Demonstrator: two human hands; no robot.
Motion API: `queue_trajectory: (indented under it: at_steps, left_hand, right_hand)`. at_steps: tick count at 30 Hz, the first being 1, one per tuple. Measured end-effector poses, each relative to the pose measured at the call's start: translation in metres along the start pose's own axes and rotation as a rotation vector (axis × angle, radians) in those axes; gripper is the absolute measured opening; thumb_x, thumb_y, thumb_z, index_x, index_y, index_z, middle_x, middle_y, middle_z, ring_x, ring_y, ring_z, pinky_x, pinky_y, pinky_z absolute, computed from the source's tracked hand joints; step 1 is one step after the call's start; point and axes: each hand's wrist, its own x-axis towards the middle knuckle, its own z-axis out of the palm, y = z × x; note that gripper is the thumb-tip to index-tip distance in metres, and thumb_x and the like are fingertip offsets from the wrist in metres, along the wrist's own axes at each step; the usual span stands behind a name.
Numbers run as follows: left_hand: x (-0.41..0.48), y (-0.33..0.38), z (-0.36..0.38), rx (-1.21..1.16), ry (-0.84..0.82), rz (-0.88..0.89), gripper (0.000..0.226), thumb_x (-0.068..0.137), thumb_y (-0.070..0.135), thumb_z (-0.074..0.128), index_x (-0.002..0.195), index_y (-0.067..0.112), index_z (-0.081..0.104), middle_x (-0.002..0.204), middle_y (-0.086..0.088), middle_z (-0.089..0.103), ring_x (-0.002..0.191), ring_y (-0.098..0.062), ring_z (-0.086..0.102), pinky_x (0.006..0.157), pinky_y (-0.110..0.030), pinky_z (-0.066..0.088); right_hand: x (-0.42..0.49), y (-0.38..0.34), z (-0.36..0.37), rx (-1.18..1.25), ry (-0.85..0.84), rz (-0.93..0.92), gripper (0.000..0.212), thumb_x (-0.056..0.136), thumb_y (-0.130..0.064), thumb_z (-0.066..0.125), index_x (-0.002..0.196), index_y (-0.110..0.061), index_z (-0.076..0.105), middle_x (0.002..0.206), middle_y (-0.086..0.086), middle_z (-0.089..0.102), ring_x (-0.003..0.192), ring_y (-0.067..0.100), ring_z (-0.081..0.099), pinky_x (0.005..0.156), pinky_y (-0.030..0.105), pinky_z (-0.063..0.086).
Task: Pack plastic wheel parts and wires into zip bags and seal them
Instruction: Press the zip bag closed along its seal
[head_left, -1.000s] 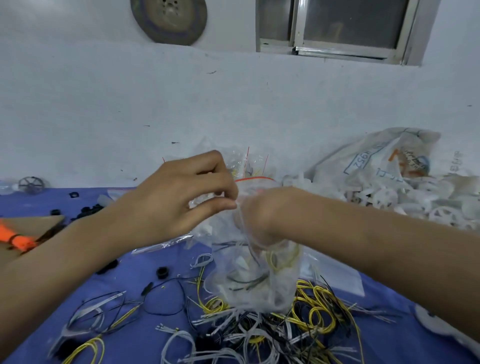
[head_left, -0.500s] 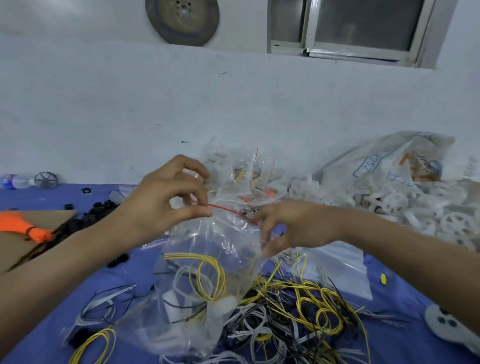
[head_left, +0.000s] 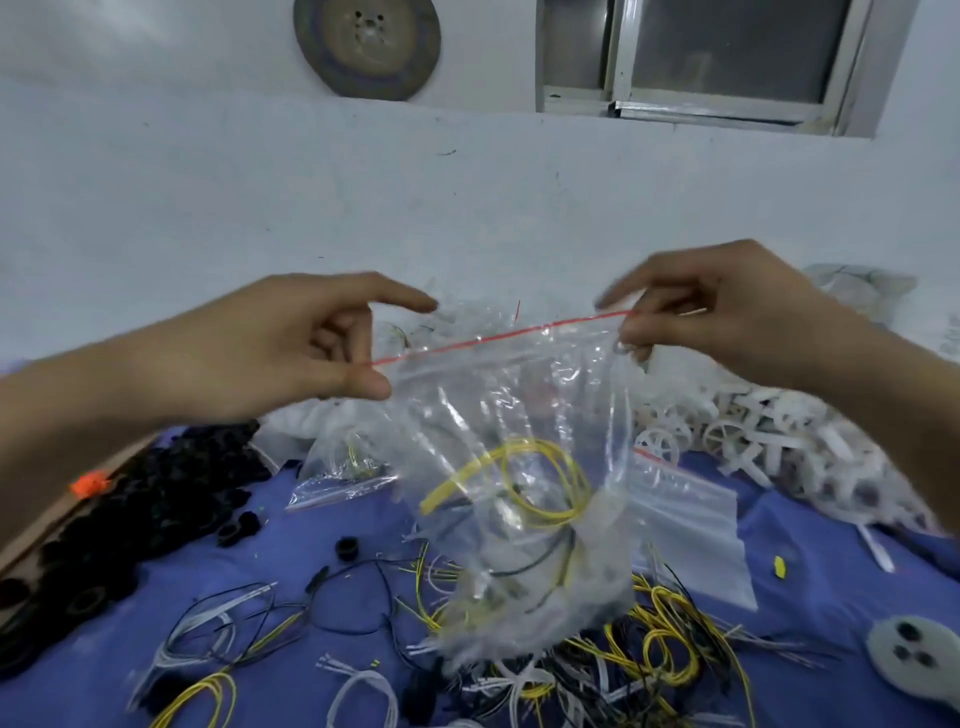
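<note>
We've got a blue cloth-covered table (head_left: 291, 545) here: small black plastic rings (head_left: 156, 499) heaped on the left, white spoked plastic wheels (head_left: 753, 431) piled right, loose yellow, black and white wires (head_left: 649, 654) tangled up front, flat clear zip bags (head_left: 691, 525) between.

Clear bag held up by its top corners.
The bag (head_left: 519, 441) hung stretched between the left hand (head_left: 291, 348) and the right hand (head_left: 727, 312). Each hand pinched one end of its red strip (head_left: 498, 338), which sloped up toward the right hand. Coiled yellow wires (head_left: 545, 483) and some darker ones sat low inside it, blurred. Below the hands lay a tangle of loose wires (head_left: 660, 644). White wheels (head_left: 727, 431) were heaped under the right hand, with flat empty bags (head_left: 691, 525) just beside them.
</note>
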Motion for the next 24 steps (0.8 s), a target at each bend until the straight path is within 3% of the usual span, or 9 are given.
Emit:
queue_trajectory:
  at_steps: [2, 5, 7, 9, 11, 14, 17, 20, 24]
  left_hand:
    - [0.006, 0.007, 0.018, 0.064, -0.050, -0.029, 0.042, 0.065, 0.029, 0.075, 0.105, 0.039, 0.066, 0.060, 0.011, 0.057, 0.048, 0.001, 0.048, 0.052, -0.008, 0.038]
    - [0.015, 0.011, 0.044, 0.141, -0.046, -0.053, 0.011, 0.075, 0.021, 0.077, 0.075, 0.029, 0.070, 0.057, 0.016, 0.060, 0.049, 0.003, 0.051, 0.052, -0.006, 0.037]
    - [0.018, 0.011, 0.057, 0.169, -0.040, -0.046, 0.014, 0.077, 0.021, 0.075, 0.067, 0.025, 0.066, 0.056, 0.016, 0.059, 0.052, 0.003, 0.051, 0.054, -0.008, 0.037]
    - [0.019, 0.014, 0.070, 0.115, -0.059, -0.036, 0.014, 0.079, 0.019, 0.074, 0.068, 0.018, 0.065, 0.059, 0.010, 0.057, 0.054, 0.000, 0.048, 0.055, -0.010, 0.037]
    - [0.020, 0.019, 0.081, 0.101, -0.103, 0.007, 0.013, 0.081, 0.017, 0.072, 0.070, 0.016, 0.065, 0.065, 0.005, 0.058, 0.057, -0.002, 0.048, 0.057, -0.010, 0.037]
    - [0.024, 0.031, 0.092, 0.132, -0.108, 0.122, 0.015, 0.082, 0.017, 0.071, 0.069, 0.021, 0.064, 0.067, 0.009, 0.059, 0.062, -0.002, 0.051, 0.059, -0.009, 0.037]
    - [0.025, 0.041, 0.100, 0.208, -0.061, 0.233, 0.013, 0.082, 0.017, 0.071, 0.071, 0.019, 0.066, 0.067, 0.010, 0.057, 0.064, -0.004, 0.052, 0.059, -0.008, 0.036]
    - [0.022, 0.043, 0.106, 0.214, -0.020, 0.292, 0.012, 0.082, 0.012, 0.071, 0.071, 0.010, 0.066, 0.064, 0.001, 0.057, 0.061, -0.012, 0.051, 0.068, 0.005, 0.029]
    - [0.022, 0.045, 0.108, 0.204, -0.031, 0.306, 0.013, 0.079, 0.007, 0.072, 0.070, 0.010, 0.065, 0.063, -0.004, 0.057, 0.059, -0.015, 0.051, 0.073, 0.011, 0.022]
  right_hand:
    - [-0.004, 0.008, -0.008, -0.121, -0.022, 0.047, 0.018, 0.078, -0.007, 0.072, 0.080, -0.025, 0.070, 0.068, -0.002, 0.072, 0.067, 0.015, 0.068, 0.067, 0.033, 0.052]
    - [-0.020, 0.023, -0.010, -0.164, -0.063, 0.101, 0.023, 0.080, -0.003, 0.070, 0.074, -0.025, 0.067, 0.070, -0.002, 0.071, 0.065, 0.006, 0.065, 0.064, 0.011, 0.047]
    - [-0.033, 0.032, -0.009, -0.154, -0.066, 0.162, 0.023, 0.082, -0.002, 0.068, 0.075, -0.024, 0.066, 0.074, -0.001, 0.070, 0.068, 0.002, 0.063, 0.067, 0.005, 0.044]
    - [-0.046, 0.036, -0.006, -0.134, -0.061, 0.207, 0.020, 0.084, -0.004, 0.067, 0.077, -0.023, 0.065, 0.080, -0.001, 0.068, 0.075, 0.000, 0.062, 0.073, 0.008, 0.045]
    - [-0.055, 0.029, -0.001, -0.167, -0.111, 0.197, 0.008, 0.081, -0.022, 0.070, 0.088, -0.025, 0.068, 0.094, -0.009, 0.068, 0.090, -0.003, 0.061, 0.084, 0.012, 0.043]
    - [-0.058, 0.004, 0.023, -0.227, -0.211, 0.067, 0.037, 0.073, -0.048, 0.067, 0.106, -0.030, 0.067, 0.108, -0.021, 0.063, 0.104, -0.010, 0.052, 0.086, 0.005, 0.035]
    - [-0.055, -0.008, 0.048, -0.268, -0.220, -0.073, 0.016, 0.082, -0.029, 0.071, 0.093, -0.017, 0.072, 0.089, -0.013, 0.065, 0.088, 0.001, 0.056, 0.076, 0.017, 0.040]
    - [-0.056, -0.010, 0.050, -0.146, -0.161, -0.035, 0.001, 0.082, -0.017, 0.072, 0.081, -0.017, 0.072, 0.073, -0.015, 0.063, 0.072, -0.005, 0.057, 0.068, 0.011, 0.039]
    - [-0.058, -0.013, 0.050, 0.005, -0.146, 0.023, 0.014, 0.079, -0.018, 0.074, 0.074, -0.029, 0.069, 0.074, -0.012, 0.068, 0.071, -0.001, 0.060, 0.070, 0.017, 0.043]
